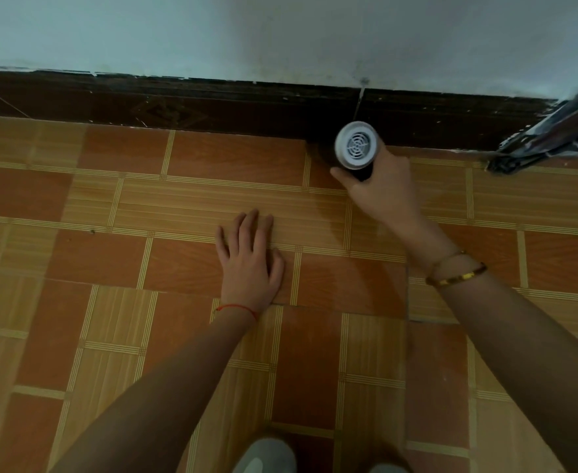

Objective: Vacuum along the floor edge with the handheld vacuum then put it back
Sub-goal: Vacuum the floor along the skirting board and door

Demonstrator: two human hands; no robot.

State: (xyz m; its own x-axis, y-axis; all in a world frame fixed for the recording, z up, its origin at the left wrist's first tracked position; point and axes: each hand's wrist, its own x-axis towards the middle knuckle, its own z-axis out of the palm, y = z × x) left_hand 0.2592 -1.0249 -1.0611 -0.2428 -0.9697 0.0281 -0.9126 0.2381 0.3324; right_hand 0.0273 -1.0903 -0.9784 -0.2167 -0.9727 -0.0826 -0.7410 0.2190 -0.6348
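Note:
The handheld vacuum (357, 146) is a dark cylinder with a round white vented end cap facing me. My right hand (381, 189) grips its body, and it points down at the line where the floor meets the dark brown skirting (212, 105). Its nozzle is hidden behind the cap and the body. My left hand (250, 259) rests flat on the orange tiled floor (144, 254), fingers straight and slightly spread, to the left of and nearer to me than the vacuum.
A pale painted wall (280, 32) rises above the skirting. At the right edge a dark metal frame (550, 138), streaked with white paint, reaches the floor. My knees or shoes (263, 455) show at the bottom edge.

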